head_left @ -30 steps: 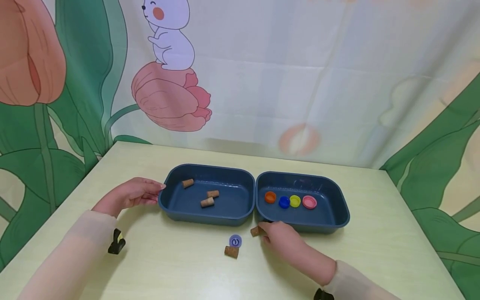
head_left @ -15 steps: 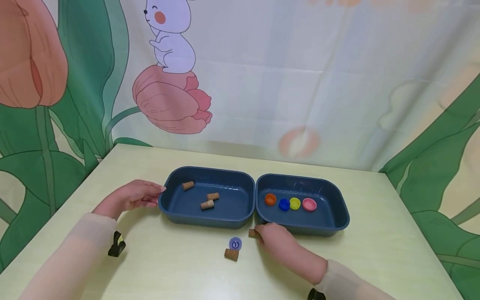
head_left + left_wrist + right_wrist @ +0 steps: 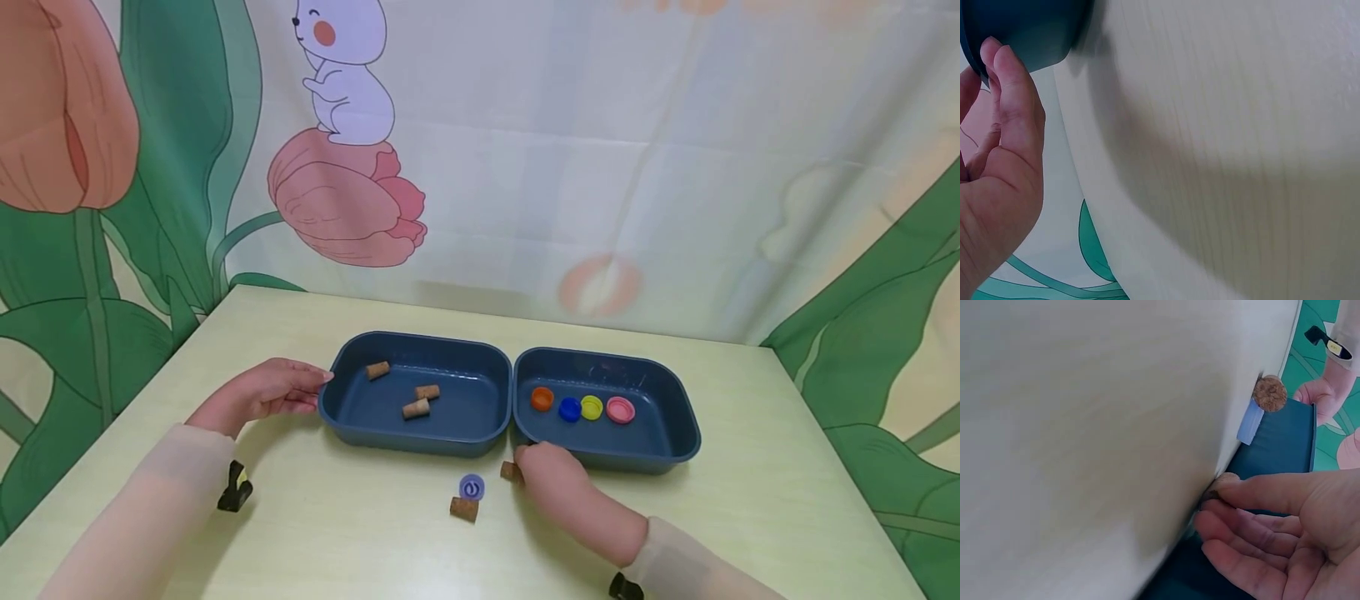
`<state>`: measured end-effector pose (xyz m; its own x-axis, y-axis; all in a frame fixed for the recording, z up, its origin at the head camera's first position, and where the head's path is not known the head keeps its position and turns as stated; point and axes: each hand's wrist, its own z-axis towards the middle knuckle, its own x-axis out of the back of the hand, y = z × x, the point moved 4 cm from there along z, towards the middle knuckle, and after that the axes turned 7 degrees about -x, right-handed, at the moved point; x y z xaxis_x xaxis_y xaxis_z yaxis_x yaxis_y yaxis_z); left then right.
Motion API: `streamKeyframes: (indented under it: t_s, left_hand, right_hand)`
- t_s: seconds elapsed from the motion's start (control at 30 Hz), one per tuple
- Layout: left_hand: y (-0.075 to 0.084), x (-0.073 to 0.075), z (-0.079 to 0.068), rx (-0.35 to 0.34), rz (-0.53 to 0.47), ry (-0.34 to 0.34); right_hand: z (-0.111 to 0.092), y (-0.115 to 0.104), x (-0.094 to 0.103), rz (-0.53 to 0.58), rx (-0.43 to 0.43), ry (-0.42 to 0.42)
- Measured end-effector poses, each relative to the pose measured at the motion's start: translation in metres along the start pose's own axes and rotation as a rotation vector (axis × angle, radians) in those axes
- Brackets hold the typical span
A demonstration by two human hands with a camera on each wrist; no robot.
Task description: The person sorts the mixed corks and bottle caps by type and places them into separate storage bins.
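Observation:
My right hand point(image 3: 562, 487) pinches a cork point(image 3: 511, 472) between thumb and fingertips, low over the table just in front of the right blue tray point(image 3: 678, 433). In the right wrist view the cork is mostly covered by the thumb and index finger point(image 3: 1219, 515). At the far left, my left hand point(image 3: 277, 390) holds the outer end of the left blue tray point(image 3: 435, 437), its fingers point(image 3: 1016, 94) at the rim and outer wall. Left of the pinched cork lie a purple bottle cap point(image 3: 472, 487) and another cork point(image 3: 464, 509), close together on the table.
Inside the left tray lie three corks point(image 3: 416, 408). The right tray holds an orange cap point(image 3: 542, 399), a blue cap point(image 3: 570, 409), a yellow cap point(image 3: 592, 407) and a pink cap point(image 3: 620, 410). Both trays stand side by side on the pale table point(image 3: 360, 533), before a printed curtain point(image 3: 487, 167).
My right hand has shifted slightly, its wrist swinging a little left, and the cork in its fingers has turned and shows less. The left hand keeps its hold on the tray.

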<state>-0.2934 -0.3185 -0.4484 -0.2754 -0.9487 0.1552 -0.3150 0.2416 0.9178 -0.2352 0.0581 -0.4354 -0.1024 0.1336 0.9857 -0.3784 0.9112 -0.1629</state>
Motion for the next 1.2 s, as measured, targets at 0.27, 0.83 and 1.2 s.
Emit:
streamKeyframes:
  t_s: [0.27, 0.83, 1.2]
  left_hand:
    - [0.000, -0.001, 0.000, -0.007, -0.006, 0.000]
    - [0.001, -0.001, -0.001, -0.009, -0.010, -0.005]
    - [0.002, -0.001, -0.002, 0.002, -0.020, 0.000]
  right_hand:
    - [0.000, 0.003, -0.002, -0.027, -0.038, -0.030]
    - [-0.031, 0.023, 0.018, 0.219, 0.084, -0.008]
    - [-0.037, 0.047, 0.026, 0.333, 0.057, -0.080]
